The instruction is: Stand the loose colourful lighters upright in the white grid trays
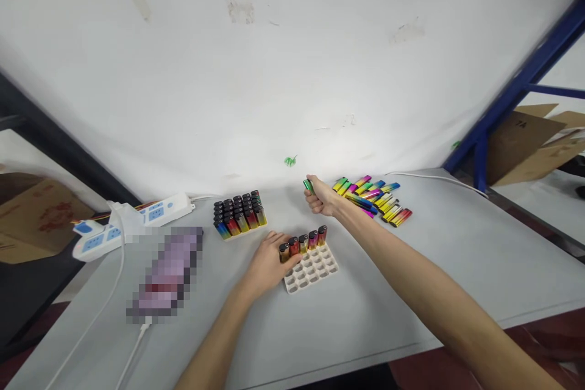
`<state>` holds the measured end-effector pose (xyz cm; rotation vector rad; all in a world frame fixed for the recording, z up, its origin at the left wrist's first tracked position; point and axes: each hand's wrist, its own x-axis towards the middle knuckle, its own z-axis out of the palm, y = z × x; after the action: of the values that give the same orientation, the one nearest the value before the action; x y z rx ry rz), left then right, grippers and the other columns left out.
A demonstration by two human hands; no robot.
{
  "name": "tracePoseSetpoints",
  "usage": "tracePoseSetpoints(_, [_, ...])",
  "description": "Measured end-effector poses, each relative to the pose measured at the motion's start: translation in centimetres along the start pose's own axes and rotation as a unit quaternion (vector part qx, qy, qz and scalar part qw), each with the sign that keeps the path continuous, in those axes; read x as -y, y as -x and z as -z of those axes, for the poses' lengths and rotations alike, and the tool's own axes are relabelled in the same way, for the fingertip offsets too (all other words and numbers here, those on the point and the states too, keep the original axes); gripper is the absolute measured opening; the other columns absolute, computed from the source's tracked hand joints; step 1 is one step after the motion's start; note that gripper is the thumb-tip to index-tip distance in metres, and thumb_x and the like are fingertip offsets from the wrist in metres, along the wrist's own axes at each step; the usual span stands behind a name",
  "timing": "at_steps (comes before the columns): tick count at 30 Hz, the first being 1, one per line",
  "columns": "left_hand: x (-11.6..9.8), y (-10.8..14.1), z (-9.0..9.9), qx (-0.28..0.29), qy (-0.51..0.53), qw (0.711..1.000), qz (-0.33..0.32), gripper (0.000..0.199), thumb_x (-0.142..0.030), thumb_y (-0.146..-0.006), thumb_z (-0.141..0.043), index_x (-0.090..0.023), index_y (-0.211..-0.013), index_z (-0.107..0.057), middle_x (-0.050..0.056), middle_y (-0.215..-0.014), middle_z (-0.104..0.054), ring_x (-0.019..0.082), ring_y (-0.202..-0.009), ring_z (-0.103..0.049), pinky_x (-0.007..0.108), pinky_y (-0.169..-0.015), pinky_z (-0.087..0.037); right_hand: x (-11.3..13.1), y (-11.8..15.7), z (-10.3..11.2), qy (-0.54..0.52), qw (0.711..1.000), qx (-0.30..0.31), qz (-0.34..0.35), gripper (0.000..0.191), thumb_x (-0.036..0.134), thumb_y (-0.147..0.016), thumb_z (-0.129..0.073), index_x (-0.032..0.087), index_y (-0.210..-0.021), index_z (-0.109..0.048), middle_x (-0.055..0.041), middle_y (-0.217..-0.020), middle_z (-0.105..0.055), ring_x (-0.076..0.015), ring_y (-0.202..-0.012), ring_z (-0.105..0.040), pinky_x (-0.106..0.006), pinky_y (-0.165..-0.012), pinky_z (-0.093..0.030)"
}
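Right hand (322, 198) fist closed on green lighter (308, 184), just behind white tray (315, 271). Left hand (267, 262) flat at tray's left edge, prob. steadying it; holds nothing. Loose lighters (372, 198) to tray's right rear.

Glossy, iridescent lighters (372, 198) with a metallic rainbow sheen lay loose on a matt grey table (457, 256). One green, shiny lighter (308, 185) sat in the right hand (322, 198). The left hand (267, 262) touched a matt white plastic tray (311, 271). Smooth white plastic power strips (137, 222) and brown cardboard (534, 140) looked dull beside a scuffed white wall (274, 73).
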<state>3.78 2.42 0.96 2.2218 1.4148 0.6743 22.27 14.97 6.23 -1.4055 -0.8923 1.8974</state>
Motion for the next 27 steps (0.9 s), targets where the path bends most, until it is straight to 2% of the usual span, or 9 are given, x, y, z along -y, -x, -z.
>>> tracePoseSetpoints(4, [0.3, 0.0, -0.2, -0.002, 0.004, 1.0, -0.007, 0.024, -0.042, -0.087, -0.065, -0.022, -0.098, -0.068, 0.005, -0.096, -0.071, 0.025, -0.098, -0.058, 0.04, -0.088, -0.048, 2.0, -2.3, -2.0, -0.013, 1.0, -0.003, -0.021, 0.041, 0.048, -0.098, -0.027, 0.023, -0.066, -0.031, 0.0107, -0.05, -0.015, -0.0061, -0.038, -0.007, -0.016, -0.031, -0.008])
tracePoseSetpoints(9, [0.6, 0.2, -0.5, -0.006, 0.012, 1.0, -0.01, 0.024, -0.04, -0.085, -0.067, -0.022, -0.101, -0.068, 0.004, -0.096, -0.07, 0.026, -0.1, -0.058, 0.039, -0.088, -0.047, 3.0, -3.7, -3.4, -0.041, 0.999, -0.027, -0.015, 0.038, 0.043, -0.1, -0.021, 0.023, -0.068, -0.031, 0.0106, -0.051, -0.014, -0.0066, -0.039, -0.005, -0.016, -0.03, -0.01])
tracePoseSetpoints(16, [0.4, 0.2, -0.4, 0.001, 0.023, 1.0, 0.001, 0.024, -0.038, -0.084, -0.069, -0.021, -0.101, -0.067, 0.005, -0.097, -0.07, 0.025, -0.1, -0.058, 0.039, -0.088, -0.047, 3.6, -4.4, -4.0, -0.06, 0.997, -0.046, -0.014, 0.035, 0.038, -0.1, -0.023, 0.023, -0.069, -0.031, 0.0104, -0.051, -0.014, -0.0062, -0.038, -0.006, -0.018, -0.03, -0.009])
tracePoseSetpoints(27, [0.5, 0.1, -0.4, 0.007, 0.017, 1.0, 0.004, 0.027, -0.041, -0.086, -0.067, -0.021, -0.104, -0.067, 0.005, -0.098, -0.07, 0.026, -0.102, -0.057, 0.04, -0.089, -0.047, 3.5, -3.9, -4.2, -0.068, 0.995, -0.068, -0.018, 0.035, 0.036, -0.1, -0.025, 0.023, -0.069, -0.032, 0.0098, -0.052, -0.018, -0.006, -0.038, -0.008, -0.017, -0.029, -0.011])
